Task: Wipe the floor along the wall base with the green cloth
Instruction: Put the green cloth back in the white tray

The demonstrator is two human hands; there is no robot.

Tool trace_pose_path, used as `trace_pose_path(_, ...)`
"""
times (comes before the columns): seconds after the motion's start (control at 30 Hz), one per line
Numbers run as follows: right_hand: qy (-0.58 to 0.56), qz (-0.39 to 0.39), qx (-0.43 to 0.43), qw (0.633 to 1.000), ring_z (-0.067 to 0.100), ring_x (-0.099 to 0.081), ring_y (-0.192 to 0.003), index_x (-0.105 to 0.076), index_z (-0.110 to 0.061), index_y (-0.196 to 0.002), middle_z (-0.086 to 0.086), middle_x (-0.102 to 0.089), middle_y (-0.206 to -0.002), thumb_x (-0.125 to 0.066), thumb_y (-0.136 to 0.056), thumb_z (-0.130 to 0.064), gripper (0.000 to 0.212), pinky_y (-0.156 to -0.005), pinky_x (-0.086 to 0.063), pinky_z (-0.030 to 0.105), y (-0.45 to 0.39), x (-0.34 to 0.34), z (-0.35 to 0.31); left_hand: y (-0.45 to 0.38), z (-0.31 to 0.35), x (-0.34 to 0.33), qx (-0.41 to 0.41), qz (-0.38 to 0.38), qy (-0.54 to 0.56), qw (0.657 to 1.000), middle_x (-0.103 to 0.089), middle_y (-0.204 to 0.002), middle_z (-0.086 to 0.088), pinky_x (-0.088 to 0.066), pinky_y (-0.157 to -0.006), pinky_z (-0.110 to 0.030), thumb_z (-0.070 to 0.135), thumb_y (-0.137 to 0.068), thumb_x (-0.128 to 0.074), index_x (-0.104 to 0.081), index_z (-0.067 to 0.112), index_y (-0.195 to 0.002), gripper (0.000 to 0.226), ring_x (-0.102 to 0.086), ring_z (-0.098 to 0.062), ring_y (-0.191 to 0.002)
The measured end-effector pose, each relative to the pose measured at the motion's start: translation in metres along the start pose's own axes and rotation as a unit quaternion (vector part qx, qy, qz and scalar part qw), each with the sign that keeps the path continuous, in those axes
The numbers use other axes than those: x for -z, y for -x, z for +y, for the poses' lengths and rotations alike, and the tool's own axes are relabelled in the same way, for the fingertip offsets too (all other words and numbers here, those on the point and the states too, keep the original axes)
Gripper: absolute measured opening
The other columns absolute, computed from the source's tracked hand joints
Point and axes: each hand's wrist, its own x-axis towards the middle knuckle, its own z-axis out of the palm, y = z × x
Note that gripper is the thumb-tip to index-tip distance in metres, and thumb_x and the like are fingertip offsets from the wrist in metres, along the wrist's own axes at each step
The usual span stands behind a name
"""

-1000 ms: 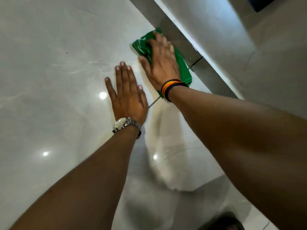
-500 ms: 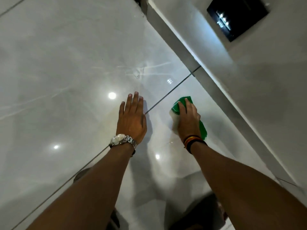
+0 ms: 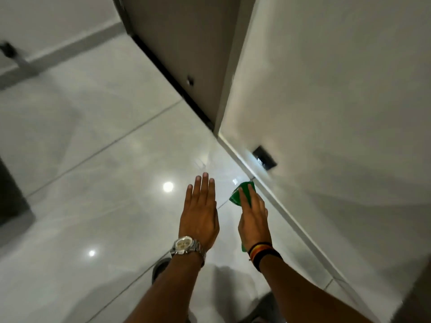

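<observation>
The green cloth (image 3: 240,194) lies flat on the glossy white tiled floor (image 3: 112,183), close to the grey skirting (image 3: 291,220) at the base of the white wall (image 3: 338,89). My right hand (image 3: 253,217) presses down on the cloth with fingers stretched forward; most of the cloth is hidden under the palm, with a green edge showing near the wrist. My left hand (image 3: 200,215), wearing a silver watch, rests flat on the floor just left of it, fingers together, holding nothing.
A dark socket plate (image 3: 264,157) sits low on the wall ahead of the cloth. A brown door (image 3: 186,54) with a dark gap beneath stands beyond the wall corner. A dark object (image 3: 11,194) is at the left edge. My knees show at the bottom.
The view has lifted and pulled back, so both hands look smaller and lower. My right hand with the cloth lies closer to the skirting than half a second ago; my left hand stays flat.
</observation>
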Motion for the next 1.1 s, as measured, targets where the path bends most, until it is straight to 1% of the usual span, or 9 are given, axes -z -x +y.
trace_pose_path(0.1,-0.019,0.014,0.024,0.999,0.032,-0.036,-0.149,-0.031,-0.025,-0.158,0.008,-0.027,-0.167,-0.057,-0.084,0.019,0.090,-0.118,-0.043,0.050,0.008,0.108,-0.055,-0.007,0.028,0.108,-0.018,0.029,-0.003,0.999,-0.024,-0.176,-0.020,-0.020,-0.132,-0.053,0.020,-0.105,-0.030,-0.030,0.002,-0.167,0.065,-0.021,-0.037,-0.164)
trace_pose_path(0.17,-0.013,0.022,0.038,0.999,0.031,-0.033,-0.150,-0.032,-0.025,-0.158,0.007,-0.025,-0.168,-0.054,-0.084,0.019,0.088,-0.119,-0.041,0.048,0.024,0.179,-0.084,0.001,0.047,0.173,-0.016,0.024,0.007,1.000,-0.020,-0.177,-0.021,-0.014,-0.134,-0.051,0.022,-0.106,-0.024,-0.026,0.001,-0.168,0.066,-0.015,-0.037,-0.165)
trace_pose_path(0.3,-0.002,0.084,0.072,0.994,0.034,-0.043,-0.145,-0.047,-0.017,-0.150,0.011,-0.040,-0.161,-0.060,-0.081,0.017,0.078,-0.111,-0.047,0.052,0.064,0.296,-0.125,0.030,0.093,0.270,-0.014,0.032,0.016,0.999,-0.010,-0.178,-0.021,0.001,-0.135,-0.047,0.019,-0.107,-0.027,-0.017,-0.001,-0.169,0.066,-0.007,-0.037,-0.167)
trace_pose_path(0.4,-0.015,0.155,0.087,0.984,0.035,-0.045,-0.142,-0.049,-0.016,-0.148,0.012,-0.044,-0.159,-0.056,-0.082,0.020,0.076,-0.114,-0.042,0.050,0.100,0.369,-0.138,0.056,0.135,0.323,-0.036,0.060,0.059,0.996,-0.006,-0.178,-0.020,0.013,-0.135,-0.042,0.010,-0.107,-0.040,-0.015,-0.001,-0.170,0.068,0.002,-0.032,-0.166)
trace_pose_path(0.5,-0.032,0.211,0.109,0.971,0.032,-0.040,-0.144,-0.046,-0.018,-0.151,0.009,-0.040,-0.161,-0.053,-0.082,0.021,0.079,-0.118,-0.037,0.047,0.133,0.421,-0.131,0.080,0.180,0.353,-0.056,0.102,0.047,0.992,-0.026,-0.174,-0.024,0.005,-0.134,-0.044,0.009,-0.099,-0.044,-0.030,-0.004,-0.164,0.068,-0.020,-0.038,-0.163)
trace_pose_path(0.57,-0.028,0.236,0.122,0.964,0.030,-0.040,-0.144,-0.045,-0.018,-0.152,0.008,-0.039,-0.162,-0.053,-0.083,0.022,0.080,-0.118,-0.038,0.048,0.160,0.445,-0.116,0.100,0.212,0.368,-0.073,0.107,0.049,0.990,-0.032,-0.172,-0.025,-0.002,-0.132,-0.045,0.016,-0.102,-0.034,-0.036,-0.004,-0.163,0.063,-0.030,-0.040,-0.161)
trace_pose_path(0.7,-0.041,0.277,0.143,0.949,0.029,-0.042,-0.143,-0.048,-0.018,-0.150,0.007,-0.041,-0.161,-0.052,-0.084,0.024,0.078,-0.117,-0.041,0.047,0.220,0.473,-0.072,0.140,0.271,0.364,-0.089,0.115,0.030,0.989,-0.035,-0.171,-0.023,-0.010,-0.130,-0.047,0.024,-0.107,-0.027,-0.039,-0.003,-0.162,0.063,-0.033,-0.040,-0.160)
trace_pose_path(0.9,-0.032,0.224,0.181,0.957,0.030,-0.039,-0.146,-0.047,-0.015,-0.151,0.008,-0.036,-0.164,-0.055,-0.077,0.023,0.083,-0.118,-0.035,0.045,0.312,0.492,0.024,0.218,0.368,0.310,-0.065,0.099,0.034,0.992,-0.021,-0.176,-0.022,0.010,-0.135,-0.041,0.028,-0.108,-0.013,-0.026,-0.001,-0.167,0.068,-0.015,-0.037,-0.166)
trace_pose_path(1.1,0.018,0.158,0.148,0.976,0.031,-0.036,-0.148,-0.044,-0.017,-0.153,0.006,-0.034,-0.165,-0.059,-0.079,0.020,0.084,-0.120,-0.037,0.048,0.383,0.508,0.102,0.297,0.451,0.273,-0.071,0.042,0.053,0.995,-0.006,-0.180,-0.016,0.013,-0.131,-0.041,0.034,-0.100,0.002,-0.013,0.006,-0.171,0.078,0.002,-0.031,-0.168)
